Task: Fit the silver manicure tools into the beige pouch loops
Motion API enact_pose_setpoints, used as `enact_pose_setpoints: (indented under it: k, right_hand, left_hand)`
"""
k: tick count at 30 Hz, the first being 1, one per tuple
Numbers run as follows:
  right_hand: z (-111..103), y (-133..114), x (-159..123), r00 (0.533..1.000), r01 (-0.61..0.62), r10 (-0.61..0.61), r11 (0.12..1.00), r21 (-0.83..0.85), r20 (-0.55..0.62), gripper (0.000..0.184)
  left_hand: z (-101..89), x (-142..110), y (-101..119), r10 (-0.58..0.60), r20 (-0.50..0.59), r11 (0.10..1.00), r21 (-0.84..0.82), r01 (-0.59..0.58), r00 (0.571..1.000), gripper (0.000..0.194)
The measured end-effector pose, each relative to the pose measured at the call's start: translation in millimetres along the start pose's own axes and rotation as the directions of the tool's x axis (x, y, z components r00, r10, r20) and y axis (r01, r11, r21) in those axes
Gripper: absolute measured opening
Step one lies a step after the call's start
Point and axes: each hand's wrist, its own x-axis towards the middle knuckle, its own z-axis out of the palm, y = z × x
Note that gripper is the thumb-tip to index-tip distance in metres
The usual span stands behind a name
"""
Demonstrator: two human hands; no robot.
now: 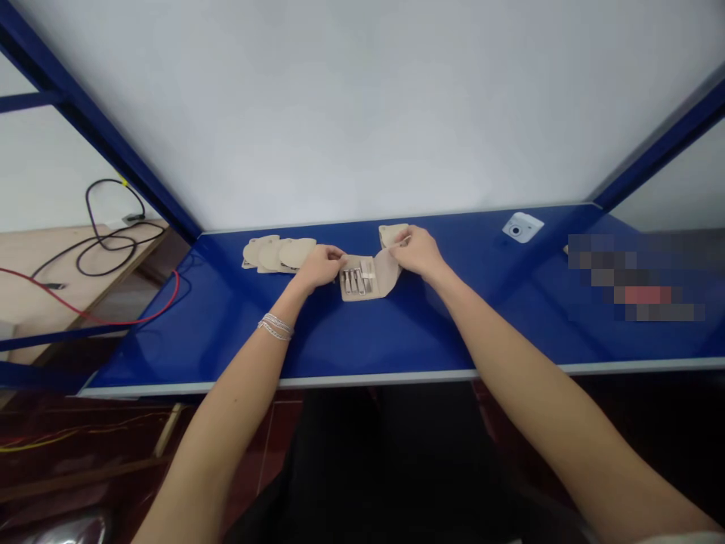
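Note:
A beige manicure kit (385,276) lies unfolded on the blue tabletop between my hands. Several silver nail tools (355,282) sit side by side in its left half. My left hand (321,266), with a silver bracelet on the wrist, pinches the kit's upper left edge. The flap on the right is raised and curved, its edge between the fingers of my right hand (420,251). Just behind that hand is another beige case (390,231), partly covered. Left of my left hand, several closed beige cases (269,255) overlap in a row.
A white square item with a dark round centre (522,227) lies at the back right. The blue table (362,344) has a pale front edge and a white back panel (362,113). Black cable (110,245) and red cable (113,323) run at the left. A blurred-out patch covers the right.

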Motion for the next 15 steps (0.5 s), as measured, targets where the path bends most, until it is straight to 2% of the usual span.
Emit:
enact_pose_setpoints:
  k: [3,7,10,12,13,15]
  right_hand:
    - [-5,-1,-3,0.999,0.038,-0.037,0.987,-0.156,0.011,0.047]
    - [-9,-3,-7,0.990,0.131,-0.140,0.945,-0.301,-0.010,0.053]
    - [-10,-6,-9,0.955,0.285,-0.260,0.939,-0.191,0.145,0.046]
    - [-8,-8,-10,0.914,0.328,-0.299,0.943,-0.064,0.274,0.037]
    - [-7,-9,-10,0.903,0.323,-0.302,0.946,-0.021,0.304,0.031]
    - [-4,-10,-12,0.911,0.303,-0.292,0.953,0.010,0.291,0.024]
  left_hand:
    - [0.5,0,2,0.047,-0.023,0.998,-0.029,-0.047,0.999,0.010]
    - [3.7,-4,6,0.057,-0.011,0.991,-0.120,-0.058,0.998,0.009]
    - [6.9,-6,7,-0.025,0.036,0.971,-0.235,0.033,0.999,0.010]
    - [9.0,-6,8,-0.090,0.064,0.948,-0.299,0.105,0.994,0.010]
    - [9.9,-6,8,-0.113,0.071,0.938,-0.321,0.130,0.991,0.009]
    - [11.5,-4,7,-0.134,0.071,0.925,-0.349,0.151,0.988,0.007]
